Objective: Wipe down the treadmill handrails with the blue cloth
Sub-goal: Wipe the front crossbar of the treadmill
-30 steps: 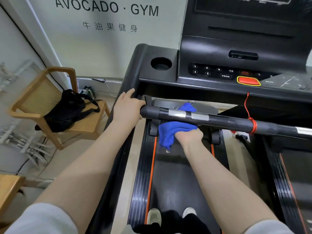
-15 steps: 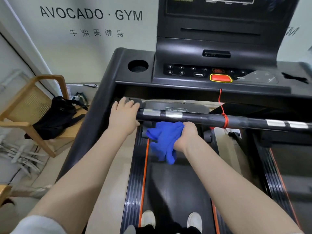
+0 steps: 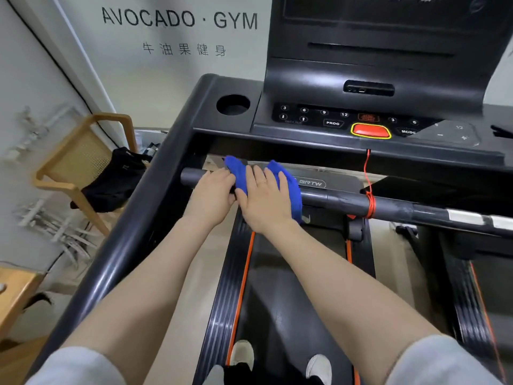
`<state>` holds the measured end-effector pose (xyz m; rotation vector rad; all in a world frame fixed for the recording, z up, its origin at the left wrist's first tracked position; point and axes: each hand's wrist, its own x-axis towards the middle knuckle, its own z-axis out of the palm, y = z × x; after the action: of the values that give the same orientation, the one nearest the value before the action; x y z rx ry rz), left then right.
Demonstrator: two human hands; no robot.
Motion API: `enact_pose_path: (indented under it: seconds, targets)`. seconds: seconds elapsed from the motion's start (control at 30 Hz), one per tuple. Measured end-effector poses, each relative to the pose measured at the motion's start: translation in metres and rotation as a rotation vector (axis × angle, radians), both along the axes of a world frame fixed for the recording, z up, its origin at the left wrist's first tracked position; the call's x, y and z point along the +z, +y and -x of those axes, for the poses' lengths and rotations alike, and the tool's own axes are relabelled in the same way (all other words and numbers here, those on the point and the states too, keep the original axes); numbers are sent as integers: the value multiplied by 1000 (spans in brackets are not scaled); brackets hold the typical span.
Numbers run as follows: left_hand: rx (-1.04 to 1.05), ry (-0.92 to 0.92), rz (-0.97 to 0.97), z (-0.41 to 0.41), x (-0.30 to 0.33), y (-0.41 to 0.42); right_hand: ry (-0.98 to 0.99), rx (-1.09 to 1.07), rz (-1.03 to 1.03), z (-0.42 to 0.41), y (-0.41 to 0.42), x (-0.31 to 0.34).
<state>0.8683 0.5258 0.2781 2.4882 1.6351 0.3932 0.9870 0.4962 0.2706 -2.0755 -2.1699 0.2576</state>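
The treadmill (image 3: 361,79) fills the view from about 11 o'clock round to 4 o'clock, its dark console rising at 12 o'clock with a round cup hole (image 3: 232,104) at its left and a red stop button (image 3: 370,131) near the middle. Its black belt (image 3: 280,301), edged with an orange stripe, runs down toward 6 o'clock, where the tips of two pale shoes (image 3: 243,354) show. A pale wall (image 3: 166,79) lettered "AVOCADO · GYM" stands at 10 to 11 o'clock. The long side rail (image 3: 133,232) slopes from the console's left corner down to 7 o'clock, and pale floor shows between it and the belt. A wooden chair (image 3: 80,162) sits at 9 o'clock with a black bag (image 3: 116,179) on its seat, just beside the side rail. The handrail (image 3: 402,207), a dark crossbar, runs from the centre out to 3 o'clock, free along its right stretch; a red cord (image 3: 370,202) is wound round it and rises to the console. The blue cloth (image 3: 288,187) lies draped over the handrail just left of centre, bunched above and hanging below it. The right hand (image 3: 266,201) presses flat on the cloth, fingers straight and slightly spread. The left hand (image 3: 213,195) rests on the handrail touching the cloth's left edge, fingers curling over the bar; how firmly it clamps, I cannot tell.
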Motion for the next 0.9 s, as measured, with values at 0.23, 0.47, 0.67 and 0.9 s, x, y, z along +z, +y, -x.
enact_pose_path:
  seconds: [0.23,0.47,0.67,0.9]
  targets:
    - [-20,-53,5,5,-9,2,-29,-31,-55,-21,36,10]
    - [12,74,-76,1,-19,-3,-189,-197,-173,-103,4,-3]
    - [38,105,-54,-7,-12,-6,-216,-153,-234,-58,8,-2]
    - [107,60,-61,-14,-6,-5,-206,87,-146,-64,24,16]
